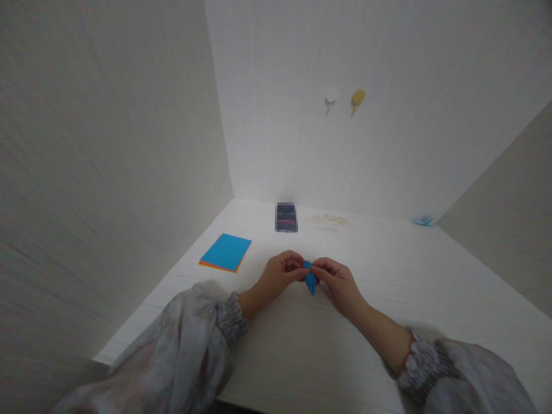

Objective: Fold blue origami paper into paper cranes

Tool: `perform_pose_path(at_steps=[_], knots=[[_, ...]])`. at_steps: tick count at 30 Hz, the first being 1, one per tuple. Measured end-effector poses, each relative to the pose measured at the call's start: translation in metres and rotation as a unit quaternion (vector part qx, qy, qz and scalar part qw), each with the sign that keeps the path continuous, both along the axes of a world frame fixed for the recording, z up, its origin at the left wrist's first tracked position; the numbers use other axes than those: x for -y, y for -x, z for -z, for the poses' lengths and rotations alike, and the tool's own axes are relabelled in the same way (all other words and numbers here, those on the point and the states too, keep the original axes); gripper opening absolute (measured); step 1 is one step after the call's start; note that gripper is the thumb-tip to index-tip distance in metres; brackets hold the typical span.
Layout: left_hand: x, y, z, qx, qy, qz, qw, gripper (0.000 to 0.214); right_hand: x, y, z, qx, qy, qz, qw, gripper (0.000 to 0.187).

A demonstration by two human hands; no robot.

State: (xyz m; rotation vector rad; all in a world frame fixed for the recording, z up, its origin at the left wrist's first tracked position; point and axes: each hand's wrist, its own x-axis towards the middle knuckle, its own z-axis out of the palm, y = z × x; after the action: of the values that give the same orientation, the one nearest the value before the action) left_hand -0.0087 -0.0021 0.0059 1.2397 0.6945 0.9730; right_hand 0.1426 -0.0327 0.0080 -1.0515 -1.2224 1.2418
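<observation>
A small piece of folded blue paper [311,283] is held between my two hands above the white table, its narrow point toward me. My left hand [284,271] pinches its upper left side with thumb and fingers; a ring is on one finger. From the other side, my right hand [338,279] grips the paper's right edge, thumb on top. The fingertips of both hands nearly meet at the paper and cover part of its upper half.
To the left lies a stack of square paper [226,252], blue on top with orange and yellow edges below. A dark, blurred phone-like rectangle [286,217] lies by the back wall. A folded light-blue paper shape [424,221] sits in the far right corner. Two hooks, white [331,96] and yellow [357,98], hang on the wall.
</observation>
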Motion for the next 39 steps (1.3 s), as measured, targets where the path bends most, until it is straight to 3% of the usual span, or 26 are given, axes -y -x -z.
perform_pose_path(at_steps=[11,17,21,28,35,39], knots=[[-0.001,0.0,-0.003,-0.073,0.018,-0.006,0.997,0.025,0.0,-0.002,0.005,0.035,-0.009,0.002,0.999,0.015],[0.001,-0.002,-0.003,-0.078,-0.016,-0.012,0.997,0.022,-0.002,-0.001,0.011,0.082,0.005,-0.003,0.997,0.019],[0.001,-0.003,-0.004,-0.066,0.001,0.011,0.998,0.022,0.0,0.0,0.007,0.116,-0.002,-0.023,0.993,0.024],[0.002,-0.003,-0.006,-0.052,-0.006,0.018,0.998,0.022,0.002,0.002,0.003,0.103,-0.001,-0.036,0.994,0.026],[-0.003,-0.001,0.002,-0.066,0.051,0.024,0.996,0.028,0.001,0.001,0.004,0.14,-0.002,0.002,0.99,0.027],[-0.004,0.0,0.004,-0.067,0.046,0.037,0.996,0.031,0.001,0.001,0.006,0.142,0.006,0.001,0.99,0.026]])
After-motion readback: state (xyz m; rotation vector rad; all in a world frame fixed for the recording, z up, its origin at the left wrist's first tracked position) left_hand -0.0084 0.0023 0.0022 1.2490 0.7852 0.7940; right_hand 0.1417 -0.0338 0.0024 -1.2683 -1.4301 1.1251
